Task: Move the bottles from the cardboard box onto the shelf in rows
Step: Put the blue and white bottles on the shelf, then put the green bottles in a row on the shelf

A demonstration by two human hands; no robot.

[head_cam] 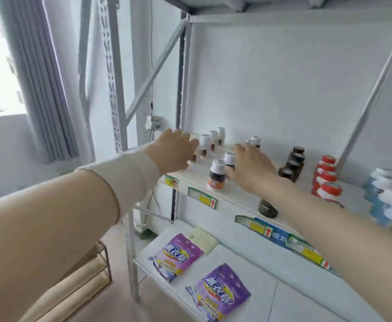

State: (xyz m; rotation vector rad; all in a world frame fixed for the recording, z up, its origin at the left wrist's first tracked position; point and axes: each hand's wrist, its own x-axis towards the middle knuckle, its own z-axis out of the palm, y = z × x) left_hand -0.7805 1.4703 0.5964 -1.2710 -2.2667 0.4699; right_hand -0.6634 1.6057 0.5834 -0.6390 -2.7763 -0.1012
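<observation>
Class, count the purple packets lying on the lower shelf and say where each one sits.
2. One purple packet lies toward the left end of the lower shelf, beside a pale yellow pad; the other purple packet lies nearer the front edge, to its right.

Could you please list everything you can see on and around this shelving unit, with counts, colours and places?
white-capped bottles with brown bands: at least four, far-left row, upper shelf
white-capped dark bottles with orange labels: about four, second row, some hidden by the hand
dark brown glass jars: about four in a row, plus one alone near the front edge
red-and-white capped bottles: about four, row further right
white-capped blue bottles: several, far-right edge
white metal shelf: one, green and yellow price tags on its front edge
purple printed pouches: two, lower shelf
pale yellow pad: one, lower shelf
grey curtain: left, by window
left hand: cream sleeve, at the far-left row
right hand: on the second row
</observation>
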